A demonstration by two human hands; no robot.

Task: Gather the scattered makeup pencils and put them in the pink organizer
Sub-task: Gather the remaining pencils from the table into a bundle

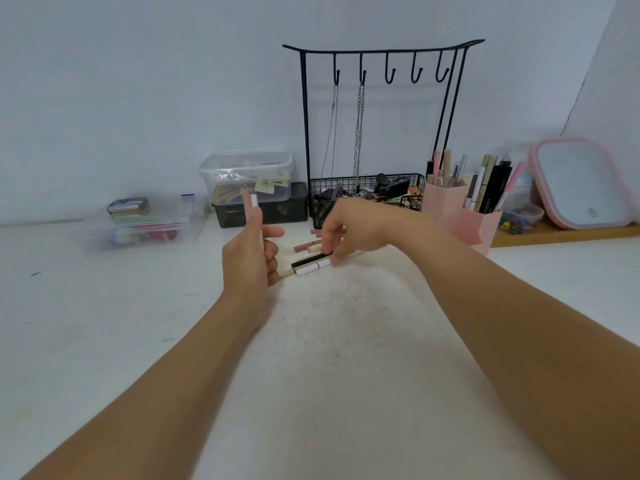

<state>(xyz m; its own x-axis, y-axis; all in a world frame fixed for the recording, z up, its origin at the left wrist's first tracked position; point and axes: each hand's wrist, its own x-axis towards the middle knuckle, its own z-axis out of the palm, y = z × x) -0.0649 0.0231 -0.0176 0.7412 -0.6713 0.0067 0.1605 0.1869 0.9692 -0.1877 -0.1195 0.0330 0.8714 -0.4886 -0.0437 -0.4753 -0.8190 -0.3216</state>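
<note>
Your left hand holding a pencil upright, your right hand fingers curled on pencils mid-desk, pink organizer near the back edge, open desk toward you.

A home vanity corner: jewellery stand with necklaces, pink-framed mirror, clear storage boxes
</note>
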